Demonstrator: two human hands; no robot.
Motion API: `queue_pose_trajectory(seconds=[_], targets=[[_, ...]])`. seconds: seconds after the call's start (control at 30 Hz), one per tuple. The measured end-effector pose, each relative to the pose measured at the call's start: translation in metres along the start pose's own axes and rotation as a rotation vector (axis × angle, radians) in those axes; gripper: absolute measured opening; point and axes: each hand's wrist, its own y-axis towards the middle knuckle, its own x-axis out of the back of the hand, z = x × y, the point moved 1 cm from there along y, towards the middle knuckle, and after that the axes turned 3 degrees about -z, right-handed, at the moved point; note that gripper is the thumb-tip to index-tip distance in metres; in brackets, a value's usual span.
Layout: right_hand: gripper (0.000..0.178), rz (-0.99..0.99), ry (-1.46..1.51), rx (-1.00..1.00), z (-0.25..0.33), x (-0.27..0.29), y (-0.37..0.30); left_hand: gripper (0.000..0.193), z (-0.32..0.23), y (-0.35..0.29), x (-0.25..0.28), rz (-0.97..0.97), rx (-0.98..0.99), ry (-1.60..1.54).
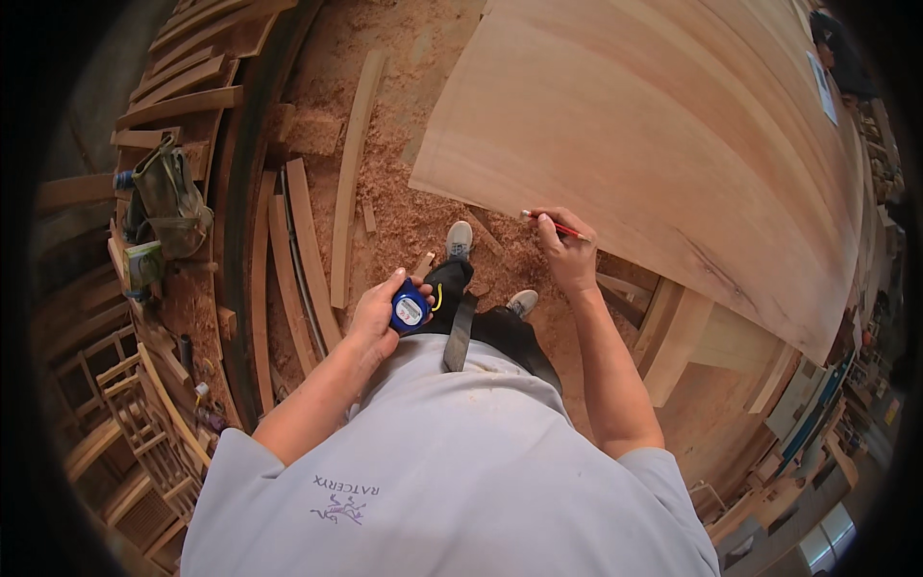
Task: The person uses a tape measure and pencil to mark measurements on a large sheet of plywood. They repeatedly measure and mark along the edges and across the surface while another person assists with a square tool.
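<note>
In my left hand (377, 313) rests a round blue tape measure (410, 308) with a pale label. The fingers wrap round its case, and a short bit of yellow tape shows at its right side. My right hand (569, 248) pinches a red pencil (567, 231) near the edge of a large wooden panel (615, 144). One end of the pencil points left, over that near edge. Whether the hand touches the panel, I cannot tell. The panel lies on a wooden support (673, 337) to the right.
Long wooden strips (354, 183) lie on the floor among reddish shavings (399, 115). A green-brown bag (173, 197) hangs at the left beside stacked boards (187, 82). Wooden frames (149, 413) stand at the lower left. A white sheet (822, 87) lies on the panel's far right.
</note>
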Motion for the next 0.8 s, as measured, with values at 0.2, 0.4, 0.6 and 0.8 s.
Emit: queue_pose_trajectory(seconds=[0.2, 0.4, 0.6, 0.8], targets=[[0.016, -0.076, 0.059, 0.103, -0.011, -0.005, 0.005, 0.033, -0.002, -0.001, -0.003, -0.003, -0.014, -0.006], [0.015, -0.076, 0.063, -0.028, 0.003, -0.004, 0.007, 0.033, -0.003, -0.003, -0.005, -0.022, -0.008, 0.001], [0.016, 0.038, -0.063, 0.009, -0.003, -0.001, -0.006, 0.033, -0.006, -0.002, -0.008, -0.017, -0.016, 0.011], [0.016, -0.115, 0.104, -0.028, -0.004, 0.019, 0.003, 0.032, -0.008, -0.002, -0.008, -0.014, -0.008, 0.029]])
